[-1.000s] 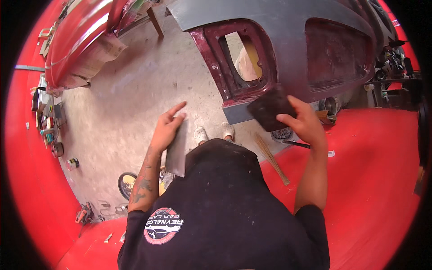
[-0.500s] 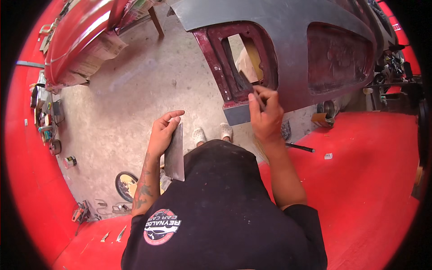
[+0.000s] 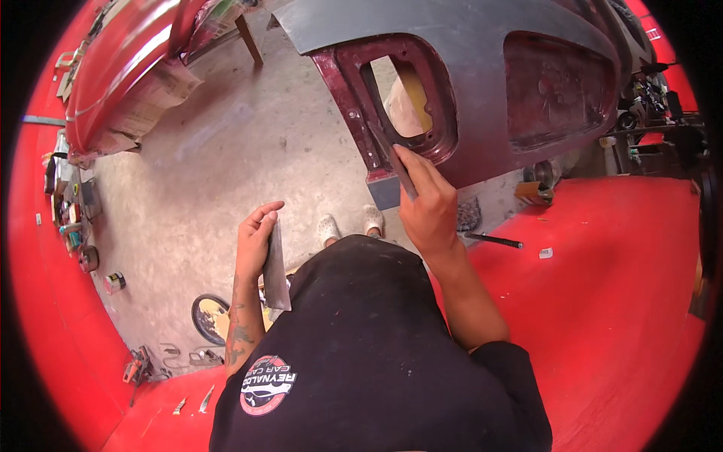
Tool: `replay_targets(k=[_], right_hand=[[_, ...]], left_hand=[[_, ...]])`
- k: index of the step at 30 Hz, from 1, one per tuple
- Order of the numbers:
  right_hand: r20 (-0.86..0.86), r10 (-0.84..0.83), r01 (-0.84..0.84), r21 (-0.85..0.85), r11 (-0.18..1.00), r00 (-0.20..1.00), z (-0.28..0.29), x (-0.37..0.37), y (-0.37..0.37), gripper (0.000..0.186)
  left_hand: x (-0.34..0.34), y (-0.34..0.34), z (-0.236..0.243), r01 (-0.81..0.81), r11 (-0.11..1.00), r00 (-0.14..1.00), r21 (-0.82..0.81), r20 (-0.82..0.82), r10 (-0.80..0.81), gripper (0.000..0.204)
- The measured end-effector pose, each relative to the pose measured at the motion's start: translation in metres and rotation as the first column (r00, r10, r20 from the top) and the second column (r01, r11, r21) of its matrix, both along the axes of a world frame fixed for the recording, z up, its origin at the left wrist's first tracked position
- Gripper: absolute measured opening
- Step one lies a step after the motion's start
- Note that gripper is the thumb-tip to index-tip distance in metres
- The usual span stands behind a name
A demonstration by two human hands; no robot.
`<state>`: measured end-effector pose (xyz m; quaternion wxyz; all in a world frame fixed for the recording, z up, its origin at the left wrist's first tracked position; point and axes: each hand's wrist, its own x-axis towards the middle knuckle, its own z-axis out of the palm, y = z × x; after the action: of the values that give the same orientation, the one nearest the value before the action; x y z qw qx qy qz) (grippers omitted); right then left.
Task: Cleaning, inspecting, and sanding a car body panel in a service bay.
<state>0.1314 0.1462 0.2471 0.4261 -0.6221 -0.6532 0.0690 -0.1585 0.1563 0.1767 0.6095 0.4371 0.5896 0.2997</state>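
My left hand (image 3: 254, 230) grips a flat grey metal plate (image 3: 276, 275) like a body filler spreader, which hangs down beside my dark shirt. In my right hand (image 3: 431, 205) is a thin, dark flat spreader (image 3: 404, 172), seen nearly edge-on. Its tip lies over the lower left of the maroon recess (image 3: 354, 105) in a grey car body panel (image 3: 478, 83); whether it touches the metal I cannot tell. A second maroon recess (image 3: 557, 94) is to the right in the same panel.
A red car part (image 3: 124, 75) with masking paper stands at the far left. On the concrete floor (image 3: 188, 173) lies a dark round lid with yellowish paste (image 3: 219, 314). A black rod (image 3: 493, 239) extends onto the red surface (image 3: 602, 286) at right. Cans and tools line the left wall.
My right hand has come slightly down and left, and its spreader has turned to a steeper slant. My left hand has shifted a little left and down, its plate now more edge-on.
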Motion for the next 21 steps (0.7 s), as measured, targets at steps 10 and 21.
replay_targets(k=[10,21], right_hand=[[0.037,-0.04,0.043,-0.084,0.996,0.999,-0.001,-0.003,0.006,0.038],[-0.159,-0.096,0.09,-0.043,0.995,0.983,0.014,-0.002,0.038,0.011]], left_hand=[[-0.007,-0.012,-0.013,-0.032,0.999,0.999,0.0,-0.019,0.032,0.028],[-0.018,-0.029,-0.011,-0.128,0.991,0.992,-0.046,0.012,0.128,0.026]])
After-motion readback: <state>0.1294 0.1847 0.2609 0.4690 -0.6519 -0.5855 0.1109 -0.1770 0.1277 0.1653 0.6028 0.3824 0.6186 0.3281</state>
